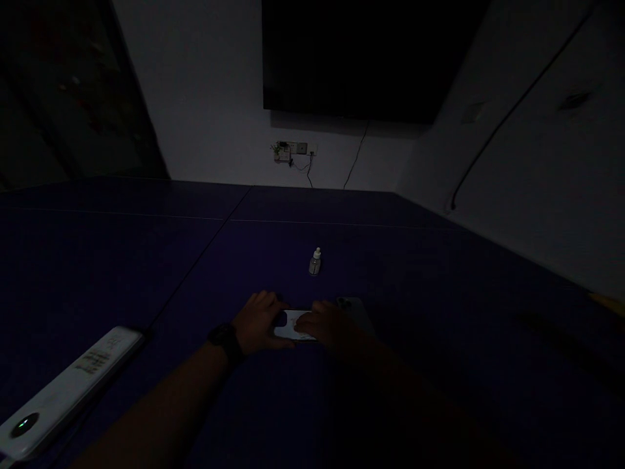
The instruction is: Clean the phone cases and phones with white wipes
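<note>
In the dim head view, a white phone case (297, 325) with a blue-looking camera cutout lies level between my hands, low over the purple surface or on it; I cannot tell which. My left hand (260, 322), wearing a dark watch (225, 337), grips its left end, thumb along the near edge and fingers at the far edge. My right hand (328, 326) is closed over the right part of the case, fingertips pressed on its face. Just beyond that hand lies a phone (359, 310) with camera lenses showing, its near part hidden. Ahead stands a small clear dropper bottle (315, 264) with a white top.
A long white device (73, 384) with a green-lit display lies at the left. Beneath everything spreads a purple padded surface (195, 254) with seams. A dark television (361, 58) and sockets (295, 149) with cables are on the far wall.
</note>
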{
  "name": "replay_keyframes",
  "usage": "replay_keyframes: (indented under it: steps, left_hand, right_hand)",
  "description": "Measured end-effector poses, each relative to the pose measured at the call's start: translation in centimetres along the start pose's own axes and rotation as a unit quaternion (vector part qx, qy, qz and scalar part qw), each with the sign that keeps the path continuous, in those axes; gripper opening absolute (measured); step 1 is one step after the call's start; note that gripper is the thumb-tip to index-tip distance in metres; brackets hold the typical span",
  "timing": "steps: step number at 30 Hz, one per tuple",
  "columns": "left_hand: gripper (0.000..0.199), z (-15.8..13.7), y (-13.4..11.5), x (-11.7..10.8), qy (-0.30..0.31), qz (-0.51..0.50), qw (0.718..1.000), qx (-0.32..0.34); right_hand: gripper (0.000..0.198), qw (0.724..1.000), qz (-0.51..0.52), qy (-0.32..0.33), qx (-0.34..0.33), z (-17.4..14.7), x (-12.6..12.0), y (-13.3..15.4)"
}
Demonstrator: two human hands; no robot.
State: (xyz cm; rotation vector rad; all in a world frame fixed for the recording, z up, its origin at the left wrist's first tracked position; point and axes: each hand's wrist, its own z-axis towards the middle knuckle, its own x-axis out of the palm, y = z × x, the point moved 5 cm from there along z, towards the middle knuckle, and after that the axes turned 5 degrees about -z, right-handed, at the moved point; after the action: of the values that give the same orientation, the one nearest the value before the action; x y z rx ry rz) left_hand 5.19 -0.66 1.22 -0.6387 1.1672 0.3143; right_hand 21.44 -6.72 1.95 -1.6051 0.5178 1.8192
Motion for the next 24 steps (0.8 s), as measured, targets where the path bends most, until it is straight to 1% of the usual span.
replay_keyframes:
  steps: [3,6,8,10,18,24]
  left_hand:
    - [0.076,0.0,0.0,0.0,-0.002,-0.005,1.000,-0.001]
    - [0.075,0.0,0.0,0.0,-0.002,-0.006,1.000,-0.001]
    - [0.075,0.0,0.0,0.0,0.001,-0.009,1.000,-0.003]
    - [0.074,0.0,0.0,0.0,0.005,-0.014,1.000,-0.004]
    - [0.074,0.0,0.0,0.0,-0.010,-0.012,1.000,0.016]
    - [0.073,0.0,0.0,0.0,-0.009,-0.013,1.000,0.015]
  right_hand:
    - [0.029,1.000,0.008,0.017,0.012,0.0,-0.6,0.3]
    - [0.030,0.998,0.024,0.030,0.043,0.1,-1.5,0.7]
    - [0.025,0.997,0.038,0.023,0.065,0.1,-2.1,0.9]
    - [0.024,0.996,0.053,0.006,0.076,0.1,-2.2,0.9]
    - [0.024,0.993,0.093,-0.038,0.056,0.0,0.1,-0.1]
    - [0.034,0.993,0.097,-0.034,0.051,-0.2,0.7,-0.5]
